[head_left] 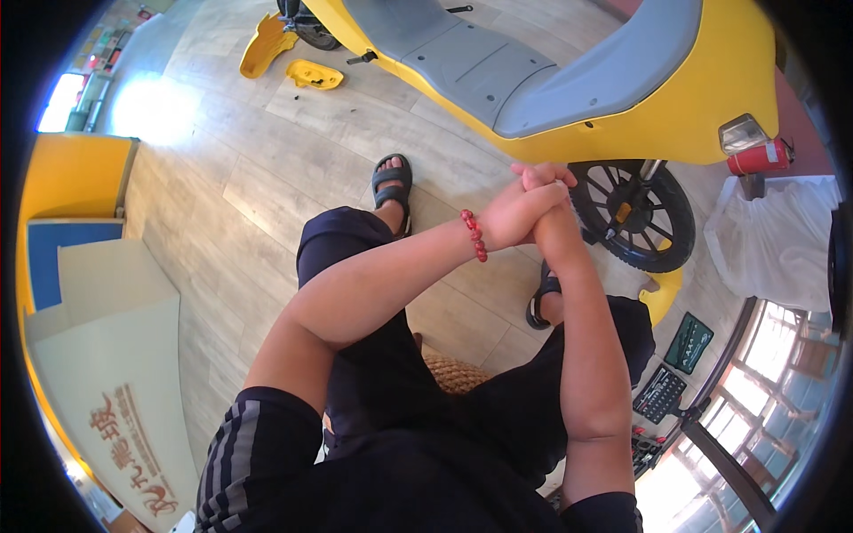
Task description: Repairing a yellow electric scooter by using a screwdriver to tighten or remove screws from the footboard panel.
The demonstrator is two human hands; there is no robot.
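So both hands were empty here and pressed together, left hand [505, 218] and right hand [556, 224] clasped with the fingers folded into each other. Couldn't really tell which finger went over which. A red bead bracelet [474, 235] sat on the left wrist.

The yellow scooter [577, 107] was just past the hands, filling the upper right, with grey panels along its top. Its black spoked wheel [657, 233] showed right beside the hands in the view, though I can't say how near they really were. A curved yellow piece [665, 293] stuck out from behind the wheel on the floor.

Two more yellow bits, a long panel [263, 49] and a smaller panel [314, 75], lay near each other on the wood-look floor [240, 204] up top. Over on the right there was a red fire extinguisher [760, 158], some white sheeting [773, 235] below it, then a green tool case [689, 343] and a dark tool tray [659, 393] near the person's knee. A bit of woven seat [456, 373] peeked out between the legs.
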